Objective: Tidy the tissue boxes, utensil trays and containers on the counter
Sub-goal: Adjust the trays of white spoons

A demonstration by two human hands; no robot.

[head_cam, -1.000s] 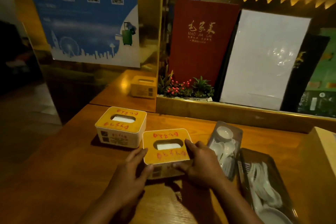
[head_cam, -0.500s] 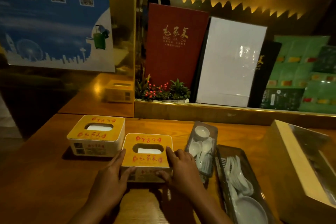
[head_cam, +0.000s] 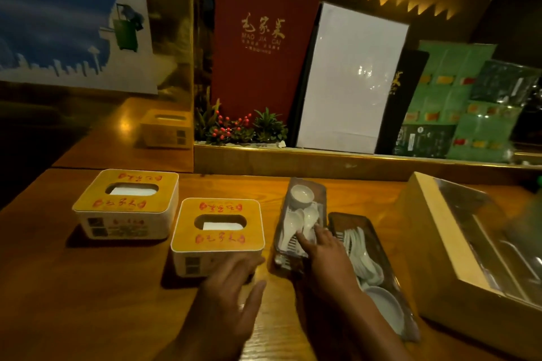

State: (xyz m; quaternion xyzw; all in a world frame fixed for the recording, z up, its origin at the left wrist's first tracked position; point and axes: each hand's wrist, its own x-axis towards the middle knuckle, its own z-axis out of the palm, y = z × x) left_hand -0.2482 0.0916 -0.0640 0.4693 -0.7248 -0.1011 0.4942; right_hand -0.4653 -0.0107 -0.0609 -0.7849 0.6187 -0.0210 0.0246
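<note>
Two tissue boxes with yellow lids stand on the wooden counter: one [head_cam: 126,204] at the left, a nearer one [head_cam: 217,233] in the middle. My left hand [head_cam: 231,299] lies open just in front of the nearer box, fingers at its lower right corner. My right hand [head_cam: 325,258] rests with spread fingers on the near end of a clear utensil tray [head_cam: 299,214] holding white spoons and a small cup. Beside it on the right lies a second clear tray [head_cam: 378,261] with white spoons and a dish.
A large wooden box with a clear lid [head_cam: 457,240] stands at the right. Behind the counter runs a raised ledge [head_cam: 322,157] with menus, a red folder [head_cam: 258,47] and a small plant [head_cam: 240,127]. A mirrored gold panel [head_cam: 164,67] stands at the back left.
Both hands have come off the sides of the nearer tissue box. My right hand moved right onto the utensil tray; my left hand dropped back in front of the box. The view shifted right.
</note>
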